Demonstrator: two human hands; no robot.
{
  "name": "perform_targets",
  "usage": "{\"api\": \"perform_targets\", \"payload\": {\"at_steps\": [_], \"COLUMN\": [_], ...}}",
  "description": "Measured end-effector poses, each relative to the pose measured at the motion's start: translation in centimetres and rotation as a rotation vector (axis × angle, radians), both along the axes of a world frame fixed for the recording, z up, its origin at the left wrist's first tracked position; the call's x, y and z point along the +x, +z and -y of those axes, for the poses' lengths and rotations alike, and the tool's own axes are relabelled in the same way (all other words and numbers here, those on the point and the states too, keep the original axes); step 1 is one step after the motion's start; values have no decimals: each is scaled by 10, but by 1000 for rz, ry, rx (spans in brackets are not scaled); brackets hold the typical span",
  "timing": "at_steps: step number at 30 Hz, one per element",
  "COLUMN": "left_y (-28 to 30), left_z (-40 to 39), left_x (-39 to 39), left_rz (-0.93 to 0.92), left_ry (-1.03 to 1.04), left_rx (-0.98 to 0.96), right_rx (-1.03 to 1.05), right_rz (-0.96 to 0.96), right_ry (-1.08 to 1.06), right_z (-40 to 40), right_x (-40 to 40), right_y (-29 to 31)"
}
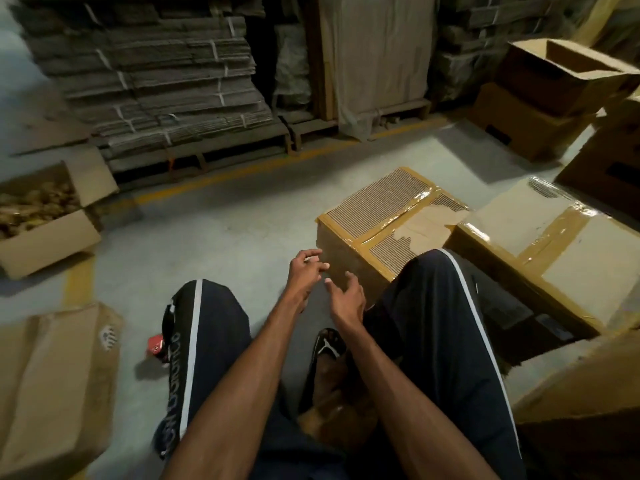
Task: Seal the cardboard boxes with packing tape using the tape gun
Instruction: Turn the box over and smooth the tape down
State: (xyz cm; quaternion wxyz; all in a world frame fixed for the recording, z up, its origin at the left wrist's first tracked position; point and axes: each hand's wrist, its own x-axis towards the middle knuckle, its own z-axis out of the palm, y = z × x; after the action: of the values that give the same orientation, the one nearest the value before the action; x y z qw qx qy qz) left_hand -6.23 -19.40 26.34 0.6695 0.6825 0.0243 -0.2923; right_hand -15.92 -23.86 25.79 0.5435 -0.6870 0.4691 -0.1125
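Observation:
A taped cardboard box (388, 220) with a torn top layer sits on the floor just ahead of my knees. A second taped box (540, 244) lies against its right side. My left hand (306, 271) hovers near the first box's near left corner, fingers loosely curled and empty. My right hand (346, 299) is beside it, fingers spread, holding nothing. A red tape gun (159, 344) lies on the floor by my left knee, partly hidden behind the leg.
An open box of brown items (48, 237) stands at left, and a flattened box (52, 382) lies near left. Open boxes (554, 77) are stacked at back right. Pallets of flat cardboard (166, 81) line the back. More cardboard (581, 393) is at near right.

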Motion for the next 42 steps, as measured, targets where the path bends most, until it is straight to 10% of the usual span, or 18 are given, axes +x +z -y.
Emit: {"api": "perform_targets", "payload": {"at_steps": [15, 42], "left_y": [54, -20], "left_z": [-197, -397], "left_x": [-12, -158], "left_rz": [60, -89], "left_ry": [452, 1096], "left_rx": [23, 75], "right_rx": [-42, 83], "right_rz": [193, 229], "right_ry": [554, 1111], "right_z": [-143, -313], "right_x": [27, 1], "right_y": [6, -29]}}
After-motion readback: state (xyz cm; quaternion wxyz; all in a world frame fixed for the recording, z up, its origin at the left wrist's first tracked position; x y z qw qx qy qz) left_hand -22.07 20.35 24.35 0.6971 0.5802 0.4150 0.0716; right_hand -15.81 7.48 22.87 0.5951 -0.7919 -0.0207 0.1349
